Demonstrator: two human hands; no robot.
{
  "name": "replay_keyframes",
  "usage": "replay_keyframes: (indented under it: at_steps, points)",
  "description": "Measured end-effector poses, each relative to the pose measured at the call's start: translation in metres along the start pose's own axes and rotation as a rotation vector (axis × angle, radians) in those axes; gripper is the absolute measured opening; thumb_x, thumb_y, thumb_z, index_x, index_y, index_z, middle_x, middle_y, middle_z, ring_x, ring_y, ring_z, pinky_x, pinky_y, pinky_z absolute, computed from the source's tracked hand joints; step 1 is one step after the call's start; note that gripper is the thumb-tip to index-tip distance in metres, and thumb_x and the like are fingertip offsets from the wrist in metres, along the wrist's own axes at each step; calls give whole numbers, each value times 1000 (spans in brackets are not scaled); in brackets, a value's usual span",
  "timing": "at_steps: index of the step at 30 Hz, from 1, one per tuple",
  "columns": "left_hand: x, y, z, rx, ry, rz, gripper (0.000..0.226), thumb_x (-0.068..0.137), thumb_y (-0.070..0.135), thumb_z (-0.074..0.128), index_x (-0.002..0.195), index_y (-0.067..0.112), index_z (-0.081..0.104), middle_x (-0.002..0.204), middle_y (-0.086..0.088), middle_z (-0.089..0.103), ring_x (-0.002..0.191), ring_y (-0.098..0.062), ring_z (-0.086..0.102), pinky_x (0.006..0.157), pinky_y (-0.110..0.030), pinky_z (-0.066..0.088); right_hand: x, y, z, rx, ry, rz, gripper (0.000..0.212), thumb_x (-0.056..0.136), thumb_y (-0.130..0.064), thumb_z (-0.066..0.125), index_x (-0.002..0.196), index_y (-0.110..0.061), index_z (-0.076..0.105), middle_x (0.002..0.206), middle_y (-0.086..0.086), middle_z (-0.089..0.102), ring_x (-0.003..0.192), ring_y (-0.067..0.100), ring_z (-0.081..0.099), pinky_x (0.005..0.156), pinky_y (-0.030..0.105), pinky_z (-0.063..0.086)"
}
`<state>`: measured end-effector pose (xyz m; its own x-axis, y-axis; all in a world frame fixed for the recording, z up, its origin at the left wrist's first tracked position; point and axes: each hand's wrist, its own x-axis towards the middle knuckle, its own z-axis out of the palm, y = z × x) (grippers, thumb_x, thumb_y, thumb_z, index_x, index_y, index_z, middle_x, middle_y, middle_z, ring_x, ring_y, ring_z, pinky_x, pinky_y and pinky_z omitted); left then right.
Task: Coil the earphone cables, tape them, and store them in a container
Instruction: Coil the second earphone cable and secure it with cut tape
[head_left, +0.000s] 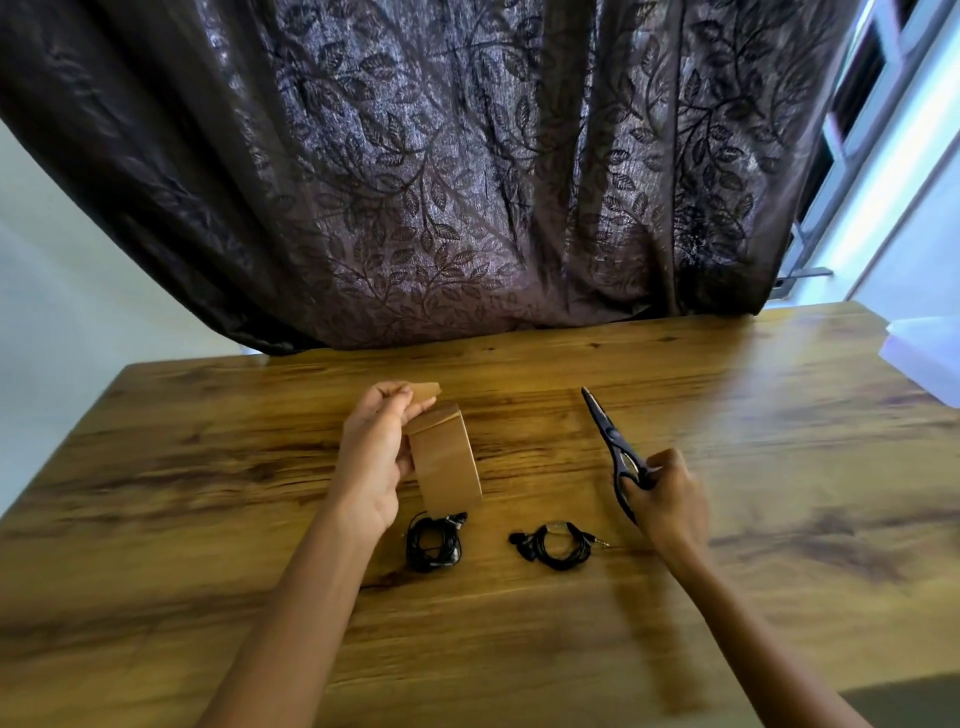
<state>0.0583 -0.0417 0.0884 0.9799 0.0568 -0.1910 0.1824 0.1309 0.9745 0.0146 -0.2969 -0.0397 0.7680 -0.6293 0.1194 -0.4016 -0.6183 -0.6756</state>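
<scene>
1. The left hand (375, 457) is closed around a roll of brown tape (447, 460), holding it upright above the wooden table (208, 467), with the roll's flat brown side turned toward the right hand.
2. Between the thumb and fingertips of that same hand, a short free end of tape (426, 393) sticks out just above the roll, toward the far side of the table.
3. The right hand (670, 499) is closed on the handles of a pair of black scissors (613, 441); the fingers are through the loops and the blades are together, pointing away from the person and slightly toward the left hand.
4. The scissors are well apart from the tape, with bare table between the two hands.
5. Just below the left hand's wrist side, close under the roll, lies one coil of black earphone cable (432, 545) on the table; whether it is already taped cannot be told.
6. A second coil of black earphone cable (556, 544) lies between the two forearms, nearer the right hand, its earbuds at the coil's left and its plug at the right.
7. Beyond both hands, a dark leaf-patterned curtain (441, 156) hangs at the table's far edge.
</scene>
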Motion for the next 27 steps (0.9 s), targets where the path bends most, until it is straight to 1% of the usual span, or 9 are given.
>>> replay_keyframes:
  at_steps: [2, 6, 12, 17, 19, 21, 23, 25, 27]
  points:
    - [-1, -1, 1, 2, -8, 1, 16, 97, 22, 43, 87, 24, 56, 105, -3, 67, 99, -18, 61, 64, -32, 46, 3, 7, 5, -6, -17, 11, 23, 83, -16, 67, 95, -3, 53, 90, 16, 64, 73, 25, 53, 60, 31, 39]
    - [-2, -3, 3, 2, -9, -5, 17, 97, 23, 43, 87, 25, 57, 105, -4, 67, 98, -16, 61, 65, -33, 47, 8, 17, 15, -48, -31, 25, 18, 85, -14, 64, 92, 0, 54, 92, 18, 59, 78, 25, 48, 64, 32, 36]
    - [-3, -4, 6, 3, -15, -8, 18, 96, 22, 43, 88, 24, 58, 104, -3, 67, 99, -16, 60, 68, -34, 48, 9, 25, 20, -114, -17, 29, 23, 85, -18, 64, 96, 2, 62, 98, 15, 60, 91, 27, 52, 75, 37, 47]
    - [-2, -4, 9, 2, -27, -16, 20, 96, 21, 44, 85, 25, 60, 101, -1, 67, 96, -16, 61, 67, -33, 49, 8, 26, 20, -129, -14, 19, 24, 83, -21, 64, 96, 0, 63, 95, 15, 62, 90, 26, 51, 75, 36, 47]
    - [-1, -5, 10, -1, -30, -25, 20, 96, 21, 45, 84, 25, 61, 101, -1, 67, 96, -16, 61, 66, -32, 49, 4, 20, 17, -114, 11, -35, 24, 83, -20, 63, 97, -1, 62, 96, 14, 60, 93, 27, 49, 78, 37, 45]
    - [0, -6, 11, 1, -33, -32, 20, 95, 21, 46, 83, 25, 62, 103, -3, 67, 95, -16, 60, 66, -31, 48, -4, 5, 12, 5, 9, -92, 20, 84, -20, 64, 97, -5, 61, 98, 10, 58, 94, 24, 51, 79, 35, 45]
    - [-1, -7, 13, 11, -42, -33, 20, 95, 21, 46, 84, 25, 62, 103, -3, 66, 94, -15, 60, 67, -31, 49, -16, -18, 6, 181, -73, -142, 15, 84, -25, 65, 93, -13, 62, 96, 2, 58, 89, 16, 54, 77, 29, 48]
    - [-2, -8, 16, 18, -52, -30, 21, 95, 21, 47, 83, 26, 63, 101, -2, 66, 91, -13, 59, 67, -30, 48, -33, -45, -1, 351, -218, -199, 15, 81, -34, 67, 86, -20, 62, 89, -5, 62, 83, 8, 57, 71, 19, 47]
    - [-4, -10, 18, 25, -57, -27, 20, 94, 21, 47, 83, 26, 63, 98, 0, 65, 90, -13, 59, 66, -29, 48, -47, -70, -6, 523, -422, -220, 29, 74, -48, 66, 89, -23, 66, 88, -8, 67, 83, 3, 62, 72, 19, 51]
